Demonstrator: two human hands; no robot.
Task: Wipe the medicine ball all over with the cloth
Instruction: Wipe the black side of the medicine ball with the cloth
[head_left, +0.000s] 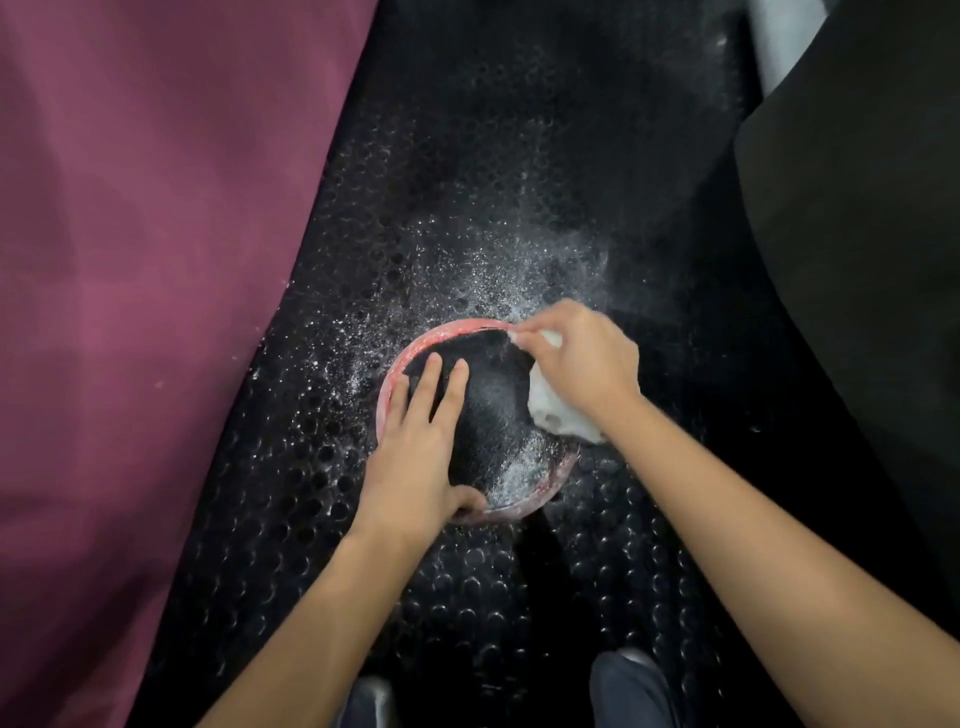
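Nearest to you, at the bottom edge of the view, the toes of your two dark shoes (631, 686) stand on the black studded floor mat (467, 597), and both of your bare forearms reach forward from there. Your left hand (415, 462) lies flat on the near-left side of the medicine ball (491, 415), its fingers straight and slightly spread over the dark top, the thumb hooked down over the near rim; it presses on the ball rather than closing round it. The ball sits on the mat about mid-frame, between your two hands, black and grainy on top with a red-pink band showing around its left, far and near edges, and a pale dusty smear on its near-right side. Your right hand (582, 356) is on the ball's far-right side, fingers curled and bunched around the white cloth (558, 410), which bulges out under the palm against the ball; the fingertips pinch a fold of it at the far rim. White powdery specks are scattered over the mat around and beyond the ball, thickest just past your right hand. Farther off, a maroon fabric surface (145, 260) fills the left side, and a dark bulky shape (857, 234) fills the right, too dim to identify.
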